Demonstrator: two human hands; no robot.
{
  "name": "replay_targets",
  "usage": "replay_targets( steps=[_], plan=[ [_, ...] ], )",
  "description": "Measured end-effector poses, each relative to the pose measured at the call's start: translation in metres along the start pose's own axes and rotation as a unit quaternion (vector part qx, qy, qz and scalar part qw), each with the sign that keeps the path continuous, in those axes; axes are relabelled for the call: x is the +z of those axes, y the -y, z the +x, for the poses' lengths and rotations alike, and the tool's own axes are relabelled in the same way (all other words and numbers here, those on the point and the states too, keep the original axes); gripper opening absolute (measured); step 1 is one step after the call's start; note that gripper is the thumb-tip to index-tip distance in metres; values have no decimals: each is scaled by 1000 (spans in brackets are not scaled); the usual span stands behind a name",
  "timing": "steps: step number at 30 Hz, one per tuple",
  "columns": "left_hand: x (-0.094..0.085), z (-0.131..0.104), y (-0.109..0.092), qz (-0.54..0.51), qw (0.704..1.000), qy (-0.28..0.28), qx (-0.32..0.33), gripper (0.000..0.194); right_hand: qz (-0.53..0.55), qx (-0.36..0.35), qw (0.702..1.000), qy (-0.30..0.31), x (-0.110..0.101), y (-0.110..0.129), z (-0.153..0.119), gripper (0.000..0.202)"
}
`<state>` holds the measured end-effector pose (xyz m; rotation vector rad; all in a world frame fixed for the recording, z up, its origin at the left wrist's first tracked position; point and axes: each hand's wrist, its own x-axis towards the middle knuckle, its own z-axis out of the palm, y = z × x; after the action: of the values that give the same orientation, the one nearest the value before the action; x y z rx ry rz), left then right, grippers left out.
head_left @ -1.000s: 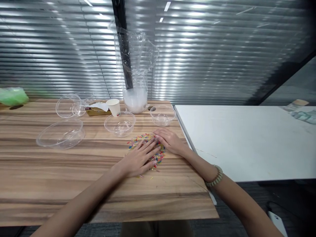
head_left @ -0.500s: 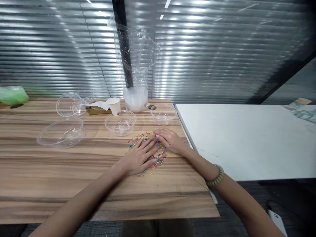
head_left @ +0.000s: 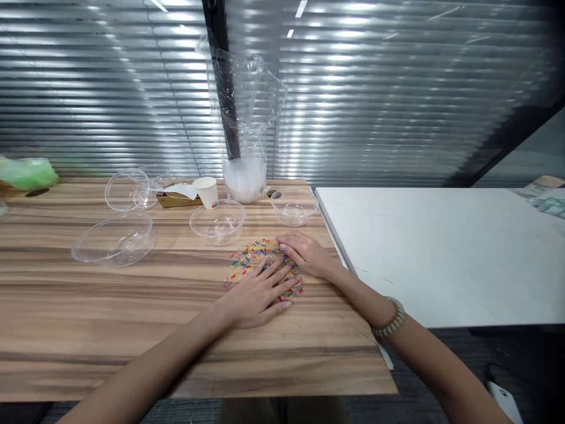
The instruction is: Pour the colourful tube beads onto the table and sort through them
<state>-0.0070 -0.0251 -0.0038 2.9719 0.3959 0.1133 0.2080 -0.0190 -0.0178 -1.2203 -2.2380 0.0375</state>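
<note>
Many small colourful tube-like pieces (head_left: 250, 254), red, yellow, blue and clear, lie spread in a rough round patch on the wooden table. Flat over the lower part of the patch rests my left hand (head_left: 260, 294), its fingers stretched out and slightly apart, hiding some pieces beneath. My right hand (head_left: 304, 253) lies at the patch's upper right edge, palm down, fingers extended and close together, with its fingertips over the pieces. Neither hand grips anything that I can see. Just behind the patch stand a clear plastic bowl (head_left: 222, 237) and another clear bowl (head_left: 294, 219).
Leftward stand a wide clear bowl (head_left: 132, 250) and a tipped clear bowl (head_left: 121, 191). Behind are a paper cup (head_left: 206, 193), a small cardboard box (head_left: 176, 201) and stacked bowls in a plastic bag (head_left: 245, 179). A white table (head_left: 441, 253) adjoins on the right.
My left hand has slid right and toward me over the pieces, uncovering more of them on the patch's left side. My right hand has stayed nearly still.
</note>
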Motion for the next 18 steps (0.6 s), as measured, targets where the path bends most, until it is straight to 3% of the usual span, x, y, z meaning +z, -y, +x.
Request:
replay_targets(
  steps=[7,12,16,18],
  plan=[
    [8,-1,3,5,1000,-19,-4,55,9,2,1000,0,0,0,0,37],
    [-6,-2,10,-2,999,-32,-11,55,10,-5,1000,-9,1,-2,-1,38],
    [-25,-12,35,-26,975,-169,-139,45,12,3,1000,-3,0,-3,-2,37],
    [-31,-19,48,-20,966,-169,-194,40,11,6,1000,-3,0,-3,-3,38]
  ],
)
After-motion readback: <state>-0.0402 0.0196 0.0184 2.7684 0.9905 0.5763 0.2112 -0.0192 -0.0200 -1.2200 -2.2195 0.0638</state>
